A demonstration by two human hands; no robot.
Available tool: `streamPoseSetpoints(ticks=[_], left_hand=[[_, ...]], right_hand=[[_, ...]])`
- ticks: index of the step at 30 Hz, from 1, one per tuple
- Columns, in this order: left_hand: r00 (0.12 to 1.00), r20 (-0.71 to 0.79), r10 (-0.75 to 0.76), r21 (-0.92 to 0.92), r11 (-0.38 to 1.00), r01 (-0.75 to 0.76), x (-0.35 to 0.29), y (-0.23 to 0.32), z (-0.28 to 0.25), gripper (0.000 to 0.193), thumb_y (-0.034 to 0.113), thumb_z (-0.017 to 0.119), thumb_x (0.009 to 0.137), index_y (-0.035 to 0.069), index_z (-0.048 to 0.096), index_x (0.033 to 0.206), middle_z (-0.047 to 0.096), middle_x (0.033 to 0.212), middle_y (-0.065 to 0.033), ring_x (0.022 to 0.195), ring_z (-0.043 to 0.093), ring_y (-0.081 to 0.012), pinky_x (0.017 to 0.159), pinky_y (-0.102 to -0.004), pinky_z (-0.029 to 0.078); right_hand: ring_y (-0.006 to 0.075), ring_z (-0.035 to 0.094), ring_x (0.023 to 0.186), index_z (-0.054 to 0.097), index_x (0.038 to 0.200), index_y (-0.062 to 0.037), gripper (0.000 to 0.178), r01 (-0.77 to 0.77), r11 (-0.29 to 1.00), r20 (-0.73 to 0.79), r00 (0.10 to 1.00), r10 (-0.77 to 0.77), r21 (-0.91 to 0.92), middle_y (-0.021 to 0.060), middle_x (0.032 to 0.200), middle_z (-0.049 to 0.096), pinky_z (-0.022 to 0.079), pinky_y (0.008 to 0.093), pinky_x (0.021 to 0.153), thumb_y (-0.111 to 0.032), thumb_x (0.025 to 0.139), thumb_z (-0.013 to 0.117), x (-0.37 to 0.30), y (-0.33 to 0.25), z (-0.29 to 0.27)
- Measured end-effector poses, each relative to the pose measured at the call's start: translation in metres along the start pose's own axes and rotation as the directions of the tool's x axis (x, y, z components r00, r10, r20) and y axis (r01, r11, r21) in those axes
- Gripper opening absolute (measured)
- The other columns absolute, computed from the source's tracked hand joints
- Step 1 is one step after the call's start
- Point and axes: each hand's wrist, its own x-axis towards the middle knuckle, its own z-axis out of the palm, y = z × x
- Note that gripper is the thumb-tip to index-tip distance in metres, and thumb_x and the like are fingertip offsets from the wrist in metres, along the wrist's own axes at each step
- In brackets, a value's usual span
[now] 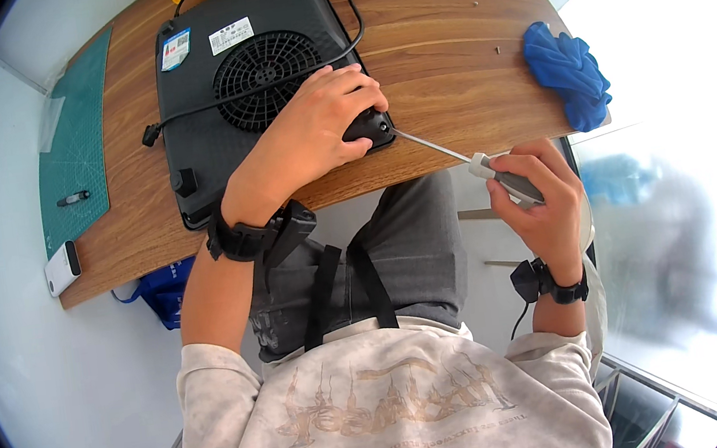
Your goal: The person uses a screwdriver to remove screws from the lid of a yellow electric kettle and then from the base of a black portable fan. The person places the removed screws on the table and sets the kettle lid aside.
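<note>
Slip risk: the screwdriver comes in at a low slant, so its tip could ride out of the screw hole and scrape the casing or jab the left fingers just beside it; whether it is seated cannot be told.
Shift risk: with the corner near the counter edge, a hard push could slide the black appliance if the left hand eases off.
Cord risk: the loose cord beyond the left fingers could snag a wrist.
Left fingers: partly spread over the corner, thumb apart; whether they pinch it cannot be told.
Right fingers: the right hand is closed round the handle.
Appliance: under the left fingers, grille up; dark textured casing, squarish, rounded corners.
Fan grille: ringed ribs, beyond the left knuckles.
Screwdriver: slim metal shaft, pale-and-grey handle.
Counter: brown wood grain.
Cloth: soft, crumpled, blue, beyond the right fingers.
</note>
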Motion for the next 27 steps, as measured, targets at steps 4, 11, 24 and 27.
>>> streamPoseSetpoints(ticks=[4,11,24,27], left_hand=[[1.0,-0.018,0.003,0.015,1.0,-0.003,-0.001,0.0,0.001,0.034,0.012,0.076,0.083,0.009,0.064,0.115,0.06,0.134,-0.0081,0.139,0.049,-0.031,0.124,-0.0473,0.032],[1.0,-0.014,0.0,0.009,1.0,0.0,0.0,0.0,0.001,0.034,0.011,0.077,0.082,0.009,0.067,0.114,0.06,0.133,-0.0075,0.139,0.048,-0.0314,0.124,-0.0472,0.033],[1.0,0.011,0.009,0.012,1.0,-0.009,0.0,0.002,0.0,0.034,0.01,0.078,0.083,0.016,0.073,0.116,0.06,0.132,-0.007,0.137,0.049,-0.0308,0.122,-0.0474,0.034],[1.0,0.004,0.004,0.009,1.0,-0.004,0.0,0.003,-0.001,0.034,0.01,0.078,0.082,0.016,0.073,0.116,0.06,0.131,-0.007,0.137,0.049,-0.0309,0.122,-0.0472,0.034]], right_hand=[[0.022,0.067,0.08,0.073,0.096,-0.0048,0.024,-0.037,0.999,0.008,0.999,0.037,0.014,0.0068,0.091,0.064,0.054,0.0311,0.072,0.001,0.075,0.079,-0.002,0.001,0.003],[0.0252,0.069,0.084,0.072,0.105,-0.0042,0.026,-0.179,0.979,0.135,0.977,0.165,0.099,0.0096,0.096,0.07,0.054,0.033,0.077,-0.003,0.08,0.077,-0.019,0.016,0.018],[0.0262,0.066,0.084,0.072,0.117,-0.0062,0.033,-0.252,0.949,0.143,0.963,0.227,0.189,0.011,0.1,0.068,0.053,0.0337,0.075,-0.003,0.085,0.078,-0.042,0.039,0.062],[0.0259,0.065,0.082,0.073,0.118,-0.0072,0.035,-0.126,0.977,0.048,0.992,0.12,0.172,0.0104,0.099,0.067,0.052,0.0342,0.073,-0.002,0.084,0.078,-0.043,0.047,0.073]])
